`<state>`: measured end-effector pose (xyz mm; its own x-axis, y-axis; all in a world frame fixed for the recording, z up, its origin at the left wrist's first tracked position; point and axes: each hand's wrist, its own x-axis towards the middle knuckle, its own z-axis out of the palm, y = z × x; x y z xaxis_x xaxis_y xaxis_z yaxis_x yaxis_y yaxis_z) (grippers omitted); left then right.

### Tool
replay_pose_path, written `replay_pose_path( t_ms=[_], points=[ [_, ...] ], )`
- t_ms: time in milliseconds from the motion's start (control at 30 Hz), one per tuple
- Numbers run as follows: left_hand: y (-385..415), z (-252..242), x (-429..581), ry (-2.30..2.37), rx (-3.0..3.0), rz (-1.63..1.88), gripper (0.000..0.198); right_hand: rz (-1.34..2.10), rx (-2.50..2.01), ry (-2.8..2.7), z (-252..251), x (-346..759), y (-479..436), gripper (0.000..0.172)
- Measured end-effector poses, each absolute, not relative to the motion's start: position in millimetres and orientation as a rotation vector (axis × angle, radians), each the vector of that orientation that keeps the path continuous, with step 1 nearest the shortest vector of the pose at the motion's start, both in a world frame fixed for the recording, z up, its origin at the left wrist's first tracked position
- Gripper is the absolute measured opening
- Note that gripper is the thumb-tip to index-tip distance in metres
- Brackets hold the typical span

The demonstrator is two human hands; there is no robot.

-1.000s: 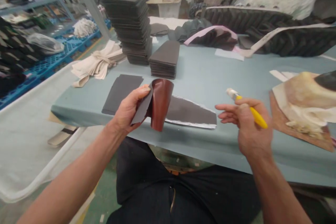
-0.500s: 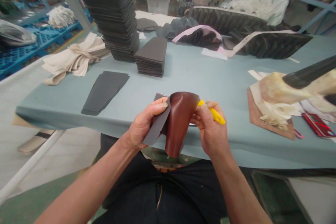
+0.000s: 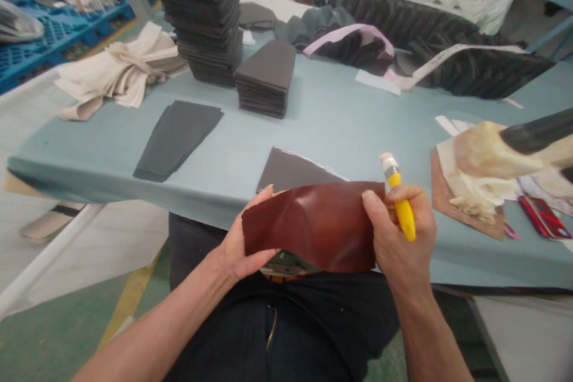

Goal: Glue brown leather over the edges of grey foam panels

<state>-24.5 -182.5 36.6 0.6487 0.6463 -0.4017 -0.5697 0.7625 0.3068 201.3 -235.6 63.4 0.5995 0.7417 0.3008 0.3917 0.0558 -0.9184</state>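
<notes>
A smooth reddish-brown leather piece point(image 3: 313, 224) is stretched sideways between my hands, glossy face towards me. My left hand point(image 3: 237, 250) supports its left end, thumb along the lower edge and the other fingers mostly hidden behind. My right hand point(image 3: 405, 233) pinches its right end under the thumb. That same hand also grips a yellow-handled brush point(image 3: 404, 206), its bristles pointing up and coated pale. Just beyond the leather, partly covered by it, a dark grey panel point(image 3: 295, 170) with a whitish line along its far edge lies on the table.
On the blue-green table point(image 3: 340, 131) stand a tall stack of dark panels point(image 3: 206, 24) and a shorter stack point(image 3: 264, 80). Loose grey panels point(image 3: 179, 140) and beige strips point(image 3: 120, 68) lie left. At right are a glue-crusted container point(image 3: 487, 152) and a red phone-like object point(image 3: 544, 216).
The leather, curled with its grey side showing half a second ago, is now spread out brown face up. My right hand has moved right, its brush turned upright. The grey panel beyond is more exposed.
</notes>
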Motion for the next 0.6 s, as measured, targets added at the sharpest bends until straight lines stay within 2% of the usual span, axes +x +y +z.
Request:
replay_pose_path(
  t_ms=[267,333,400,600],
  points=[
    [-210.0,19.2,-49.9,0.247,0.135,0.563,0.087,0.150,-1.750,-1.059,46.6,206.4,-259.4,0.037],
    [-213.4,23.4,-50.8,0.222,0.142,0.582,0.097,0.069,-1.746,-1.024,43.7,204.2,-261.9,0.039],
    [-217.0,29.9,-46.2,0.265,0.161,0.665,0.096,-0.006,-1.715,-0.974,41.8,199.4,-264.1,0.040],
    [-239.0,29.1,-15.7,0.691,0.412,0.820,0.061,-0.120,-1.658,-0.990,27.9,174.7,-279.0,0.035]
  ],
)
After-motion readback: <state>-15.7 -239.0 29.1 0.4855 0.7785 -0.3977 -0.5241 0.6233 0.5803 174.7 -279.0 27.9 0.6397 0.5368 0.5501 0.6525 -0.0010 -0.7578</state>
